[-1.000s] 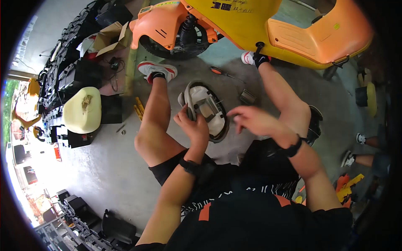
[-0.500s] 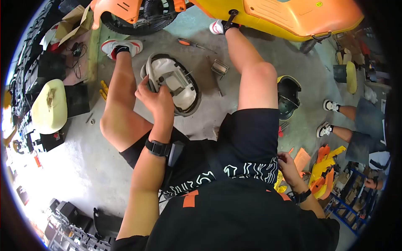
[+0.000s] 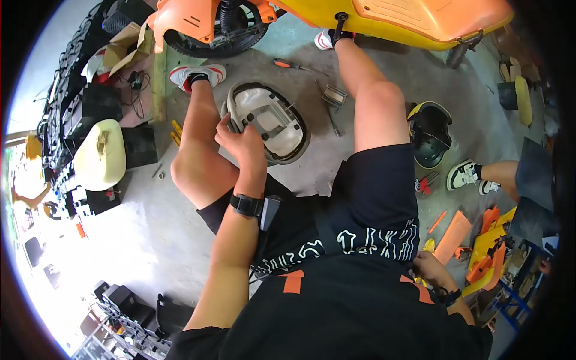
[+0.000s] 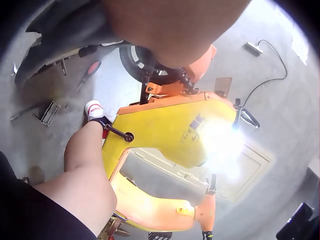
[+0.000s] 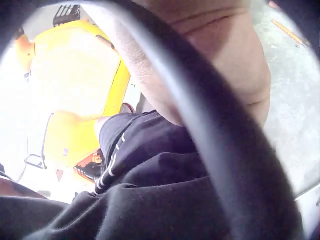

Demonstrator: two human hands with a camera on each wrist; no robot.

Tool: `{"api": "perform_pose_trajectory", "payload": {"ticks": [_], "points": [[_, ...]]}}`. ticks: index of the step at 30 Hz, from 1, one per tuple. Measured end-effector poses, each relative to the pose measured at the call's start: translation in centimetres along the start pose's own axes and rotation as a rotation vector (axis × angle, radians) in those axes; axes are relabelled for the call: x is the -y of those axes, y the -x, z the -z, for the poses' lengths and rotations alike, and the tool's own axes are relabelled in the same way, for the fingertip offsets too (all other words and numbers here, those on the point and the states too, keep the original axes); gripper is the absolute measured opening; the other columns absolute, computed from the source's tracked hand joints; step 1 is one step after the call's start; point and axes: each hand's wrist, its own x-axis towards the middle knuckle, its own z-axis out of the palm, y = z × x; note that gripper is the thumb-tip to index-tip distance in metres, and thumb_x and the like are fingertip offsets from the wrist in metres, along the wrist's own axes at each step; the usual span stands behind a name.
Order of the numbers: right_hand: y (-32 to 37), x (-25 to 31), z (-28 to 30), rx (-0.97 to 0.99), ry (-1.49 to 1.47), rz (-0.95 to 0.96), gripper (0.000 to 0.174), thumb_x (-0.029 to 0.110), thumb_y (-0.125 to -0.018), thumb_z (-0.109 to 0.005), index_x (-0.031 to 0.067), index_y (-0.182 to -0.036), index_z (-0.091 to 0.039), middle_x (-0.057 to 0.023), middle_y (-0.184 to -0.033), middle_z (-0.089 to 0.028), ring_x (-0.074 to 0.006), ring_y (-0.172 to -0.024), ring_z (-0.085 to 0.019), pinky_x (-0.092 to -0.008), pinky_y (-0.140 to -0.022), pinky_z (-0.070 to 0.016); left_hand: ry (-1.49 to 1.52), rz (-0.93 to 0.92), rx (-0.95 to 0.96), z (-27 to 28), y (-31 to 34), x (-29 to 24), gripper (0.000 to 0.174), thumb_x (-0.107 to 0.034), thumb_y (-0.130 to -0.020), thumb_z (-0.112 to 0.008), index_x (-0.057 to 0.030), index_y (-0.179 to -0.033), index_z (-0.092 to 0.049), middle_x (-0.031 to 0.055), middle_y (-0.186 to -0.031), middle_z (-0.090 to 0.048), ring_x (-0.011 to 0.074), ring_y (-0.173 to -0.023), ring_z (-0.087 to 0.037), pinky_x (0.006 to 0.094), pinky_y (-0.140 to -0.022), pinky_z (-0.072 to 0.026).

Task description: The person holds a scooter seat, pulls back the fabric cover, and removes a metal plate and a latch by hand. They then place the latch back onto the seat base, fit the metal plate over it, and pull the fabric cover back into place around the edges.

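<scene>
Oval shell (image 3: 288, 145) holding a grey fitting (image 3: 279, 114) is pinched by the left grip (image 3: 245, 144); I cannot tell for the right grip (image 3: 432, 269).

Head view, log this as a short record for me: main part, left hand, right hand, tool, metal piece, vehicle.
Main part: oval shell, between the feet, pale inner side up
Left hand: grips the shell's left rim
Right hand: beside the right hip; fingers partly hidden, hold unclear
Tool: screwdriver, orange handle, on the floor beyond the shell
Metal piece: boxy bracket, right of the shell
Vehicle: yellow-and-orange scooter, in front
</scene>
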Motion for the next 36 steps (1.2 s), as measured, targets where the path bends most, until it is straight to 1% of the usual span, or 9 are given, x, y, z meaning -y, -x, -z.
{"api": "perform_pose_trajectory", "payload": {"ticks": [4,8,14,18,20,23,26,30,36], "points": [[-0.2,0.1,0.5,0.139,0.306,0.096,0.017,0.009,-0.092,-0.053,-0.0012,-0.085,-0.066,-0.0063,-0.063,-0.063,-0.0119,-0.051,-0.058,-0.0261,-0.048,-0.0425,0.007,-0.026,-0.021,-0.8,-0.2,0.8,0.053,0.002,-0.076,-0.056,0.0006,-0.128,-0.047,0.0203,-0.124,-0.039,0.0344,-0.113,-0.047,0.0401,-0.1,-0.0399],[-4.1,-1.2,-1.3,-0.296,-0.089,0.41,0.021,0.018,-0.098,-0.056,0.0008,-0.091,-0.066,0.0008,-0.076,-0.065,-0.006,-0.066,-0.057,-0.0213,-0.056,-0.0397,0.017,-0.033,-0.023,-0.8,-0.2,0.6,0.053,0.002,-0.076,-0.056,0.0009,-0.128,-0.048,0.0205,-0.124,-0.039,0.0346,-0.113,-0.047,0.0398,-0.1,-0.0406],[-2.0,-1.2,-2.7,-0.22,-0.022,0.614,0.028,0.009,-0.098,-0.056,-0.0026,-0.123,-0.061,-0.0028,-0.107,-0.067,-0.0107,-0.101,-0.059,-0.0258,-0.09,-0.0466,0.046,-0.086,-0.032,-0.8,-0.9,2.5,0.051,0.002,-0.075,-0.057,0.0067,-0.126,-0.05,0.0244,-0.126,-0.048,0.0345,-0.115,-0.051,0.0402,-0.101,-0.0421],[-2.1,-2.7,-0.9,0.071,-0.441,0.421,0.027,0.02,-0.102,-0.051,-0.0002,-0.118,-0.062,-0.0018,-0.101,-0.066,-0.0092,-0.09,-0.06,-0.0254,-0.082,-0.0485,0.271,-0.221,0.049,-0.8,-0.6,1.3,0.048,0.006,-0.071,-0.058,0.0131,-0.118,-0.056,0.0189,-0.109,-0.066,0.025,-0.095,-0.064,0.0348,-0.088,-0.0511],[-1.1,-2.8,0.3,0.068,-0.321,0.224,0.035,0.03,-0.104,-0.044,0.002,-0.096,-0.063,0.0015,-0.073,-0.06,-0.0096,-0.064,-0.053,-0.0223,-0.058,-0.0405,0.352,-0.129,0.059,-0.8,-0.2,0.7,0.048,0.008,-0.072,-0.057,0.0131,-0.119,-0.056,0.0188,-0.111,-0.065,0.0248,-0.098,-0.064,0.0345,-0.09,-0.0508],[-4.4,-6.9,5.6,0.912,-0.288,0.032,0.043,0.032,-0.101,-0.045,0.0036,-0.074,-0.063,-0.0031,-0.053,-0.048,-0.0137,-0.049,-0.046,-0.0258,-0.051,-0.0373,0.425,-0.03,0.187,-0.4,-0.1,0.7,0.052,0.01,-0.074,-0.053,0.0128,-0.126,-0.049,0.0208,-0.12,-0.06,0.0271,-0.104,-0.064,0.0349,-0.091,-0.0527],[-0.8,-4.3,1.7,0.303,0.502,0.239,0.043,0.032,-0.099,-0.047,0.0033,-0.07,-0.063,-0.0051,-0.056,-0.051,-0.017,-0.053,-0.051,-0.0298,-0.054,-0.0409,0.428,-0.029,0.252,0.0,0.2,0.0,0.052,0.011,-0.074,-0.05,0.0132,-0.127,-0.049,0.0211,-0.122,-0.06,0.0272,-0.106,-0.063,0.0341,-0.09,-0.0528],[-4.6,-4.8,-0.1,-0.221,0.596,0.864,0.02,0.019,-0.093,-0.062,0.0017,-0.083,-0.066,-0.0097,-0.076,-0.062,-0.0193,-0.069,-0.059,-0.0358,-0.065,-0.0466,0.398,-0.039,0.222,-0.4,0.5,-0.6,0.053,0.012,-0.074,-0.048,0.0131,-0.127,-0.051,0.0204,-0.121,-0.06,0.0263,-0.105,-0.064,0.0332,-0.091,-0.0525],[-2.3,-1.6,-0.9,-0.016,-0.077,0.597,0.019,0.018,-0.095,-0.062,0.0003,-0.099,-0.067,0.0029,-0.08,-0.062,-0.0091,-0.072,-0.056,-0.0263,-0.067,-0.0475,0.333,-0.032,0.192,-0.4,0.7,-0.9,0.053,0.011,-0.074,-0.048,0.0137,-0.127,-0.052,0.0217,-0.123,-0.06,0.0279,-0.106,-0.063,0.0344,-0.093,-0.052]]}}
